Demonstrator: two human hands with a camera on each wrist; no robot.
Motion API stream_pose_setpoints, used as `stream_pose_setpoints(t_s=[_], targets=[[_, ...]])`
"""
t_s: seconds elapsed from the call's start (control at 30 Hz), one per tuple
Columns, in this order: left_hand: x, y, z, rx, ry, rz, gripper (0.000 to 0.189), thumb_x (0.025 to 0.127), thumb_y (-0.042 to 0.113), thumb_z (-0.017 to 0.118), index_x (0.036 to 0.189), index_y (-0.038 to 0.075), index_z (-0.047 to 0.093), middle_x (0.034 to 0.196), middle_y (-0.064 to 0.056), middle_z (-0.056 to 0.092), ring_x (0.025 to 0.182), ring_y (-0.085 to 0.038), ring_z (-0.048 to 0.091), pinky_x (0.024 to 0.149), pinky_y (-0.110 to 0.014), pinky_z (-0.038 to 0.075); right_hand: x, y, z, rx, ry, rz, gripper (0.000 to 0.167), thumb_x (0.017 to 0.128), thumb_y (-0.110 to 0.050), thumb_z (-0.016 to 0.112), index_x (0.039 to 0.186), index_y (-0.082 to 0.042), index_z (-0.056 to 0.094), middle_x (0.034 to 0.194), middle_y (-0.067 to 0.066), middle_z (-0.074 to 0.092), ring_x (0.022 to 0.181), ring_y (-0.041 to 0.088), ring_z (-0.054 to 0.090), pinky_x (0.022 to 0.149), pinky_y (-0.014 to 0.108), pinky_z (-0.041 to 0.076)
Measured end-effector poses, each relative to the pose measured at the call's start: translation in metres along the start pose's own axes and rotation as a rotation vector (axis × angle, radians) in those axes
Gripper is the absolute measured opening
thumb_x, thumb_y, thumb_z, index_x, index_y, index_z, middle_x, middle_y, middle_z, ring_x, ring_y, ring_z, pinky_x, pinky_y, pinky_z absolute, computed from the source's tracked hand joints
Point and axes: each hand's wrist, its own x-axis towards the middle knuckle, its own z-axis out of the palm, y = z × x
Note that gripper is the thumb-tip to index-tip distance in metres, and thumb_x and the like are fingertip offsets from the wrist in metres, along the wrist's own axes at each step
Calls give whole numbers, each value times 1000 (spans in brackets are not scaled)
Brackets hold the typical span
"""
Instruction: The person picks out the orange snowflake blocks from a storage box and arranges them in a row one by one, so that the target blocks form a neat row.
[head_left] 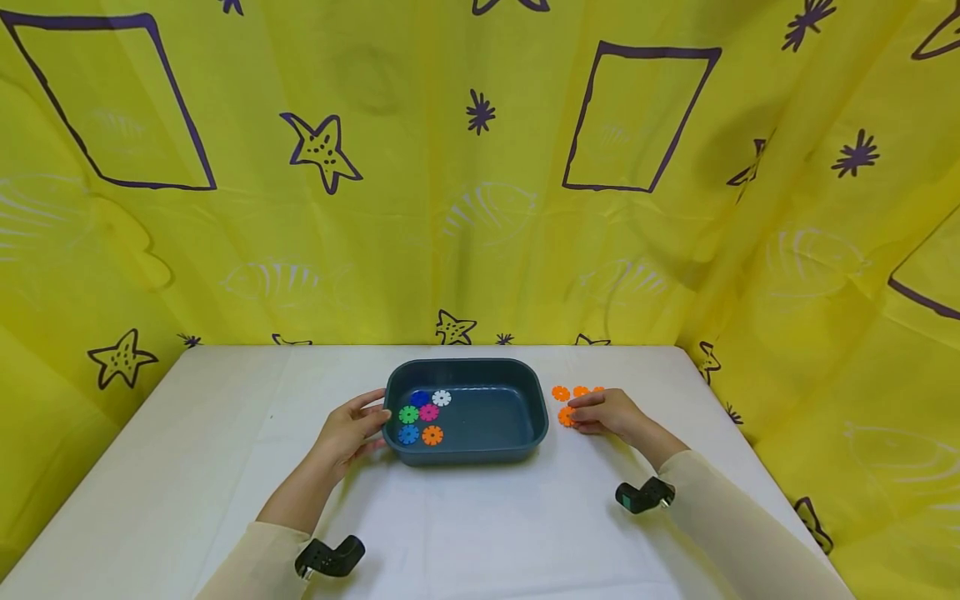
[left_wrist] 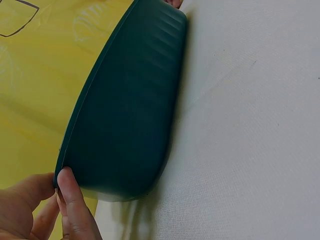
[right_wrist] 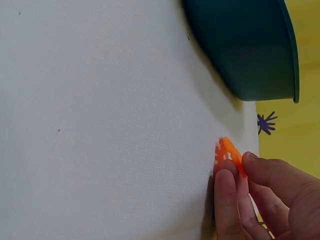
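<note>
A dark teal rectangular basin (head_left: 487, 457) stands on the table, with several notched plastic discs lying at its left end, among them a white disc (head_left: 442, 398), a green disc (head_left: 408, 415) and a pink disc (head_left: 429, 412). My left hand (head_left: 352, 432) grips the basin's left rim, thumb on one side and fingers on the other. Right of the basin, my right hand (head_left: 611, 414) pinches an orange notched disc (right_wrist: 233, 152) between thumb and fingers; the disc is tilted just over the tabletop. More orange discs (head_left: 561, 393) lie just beyond that hand, partly hidden by it.
A white cloth covers the table (head_left: 465, 533). Yellow patterned curtain (head_left: 405, 250) hangs behind the table and along its sides. Each forearm carries a small black wrist camera (head_left: 330, 557).
</note>
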Motion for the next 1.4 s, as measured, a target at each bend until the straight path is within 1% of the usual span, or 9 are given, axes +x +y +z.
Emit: stream_pose_setpoints(t_s=[0.17,0.4,0.5,0.77,0.9,1.0,1.2,1.3,1.4], targets=[[0,0,0,2,2,-7,48,96,10,62,143,9,50,131,-18,51,86,-12,65,72,-27,59,3,0,1,-32,39,10,33,88,3,68,118,17,61,88,10,73,71,15,70,69,28,59],[-1,0,0,-2,0,-9,48,96,10,62,143,9,49,130,-18,51,86,-12,65,72,-27,59,8,0,4,-172,104,0,29,84,-1,74,109,12,67,86,10,72,68,14,69,65,27,59],[-1,0,0,-2,1,-9,48,96,10,62,143,10,49,129,-17,51,85,-12,65,72,-27,58,9,-1,4,-186,114,3,29,83,-1,76,108,12,68,85,10,72,67,14,69,65,27,59],[0,-1,0,-11,-7,-5,48,97,10,61,143,9,49,130,-18,52,85,-11,66,72,-27,59,6,-5,2,-260,158,32,30,85,-4,74,111,10,67,93,15,72,71,15,69,68,26,58],[-1,0,0,-11,-5,-4,48,97,9,61,143,9,49,129,-18,52,85,-11,66,71,-26,58,3,-13,1,-241,187,29,32,86,-6,74,114,9,67,99,17,71,73,15,68,71,27,59],[-2,1,0,-8,-3,-4,48,97,9,61,143,9,49,129,-18,52,85,-11,66,71,-26,58,-1,-23,3,-163,146,-1,35,89,-5,71,119,12,63,102,18,71,77,17,70,75,30,59],[-3,2,0,-5,-4,-2,48,97,10,60,143,9,49,130,-18,52,86,-11,66,71,-26,58,-11,-41,14,-55,-4,-100,41,93,-6,64,126,18,54,102,17,72,84,19,72,80,34,58],[-3,2,0,-2,-3,-3,47,97,10,60,143,10,49,129,-17,53,86,-11,66,70,-25,58,-13,-50,22,-31,-28,-122,41,93,-6,65,125,18,55,101,17,72,81,16,72,81,36,58],[-2,1,0,-1,-3,-6,47,97,11,61,143,10,49,130,-18,53,85,-11,66,70,-25,58,-15,-56,30,-16,-56,-131,41,93,-6,65,125,17,55,100,18,72,79,15,71,79,33,58]])
